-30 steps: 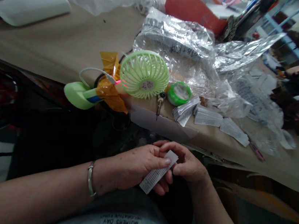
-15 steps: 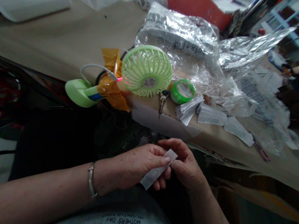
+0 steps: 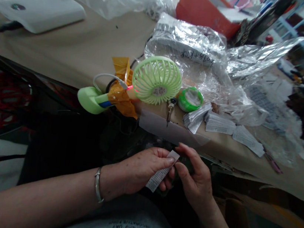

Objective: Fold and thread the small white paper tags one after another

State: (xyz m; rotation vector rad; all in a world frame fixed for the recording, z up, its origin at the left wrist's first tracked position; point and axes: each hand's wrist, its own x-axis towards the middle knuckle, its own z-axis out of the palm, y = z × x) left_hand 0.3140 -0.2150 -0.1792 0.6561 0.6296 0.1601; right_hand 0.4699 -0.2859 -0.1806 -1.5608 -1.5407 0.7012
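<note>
Below the table edge, over my lap, my left hand (image 3: 144, 169) pinches a small white printed label strip (image 3: 160, 175) between thumb and fingers. My right hand (image 3: 195, 179) is beside it, fingertips closed on the strip's upper end. A silver bracelet (image 3: 98, 185) circles my left wrist. On the table just above lie several stacks of similar printed labels (image 3: 217, 124).
A light green handheld fan (image 3: 156, 79), wrapped with orange tape and plugged into a white cable, rests at the table edge. Beside it sit a green tape roll (image 3: 189, 99), a key (image 3: 170, 109), crumpled clear plastic bags (image 3: 203, 61), a white device (image 3: 41, 9) and an orange box (image 3: 207, 9).
The label strip has been turned narrower and drawn a little shorter between my fingers. My right hand's fingers have stretched out along its top. The view has shifted slightly left.
</note>
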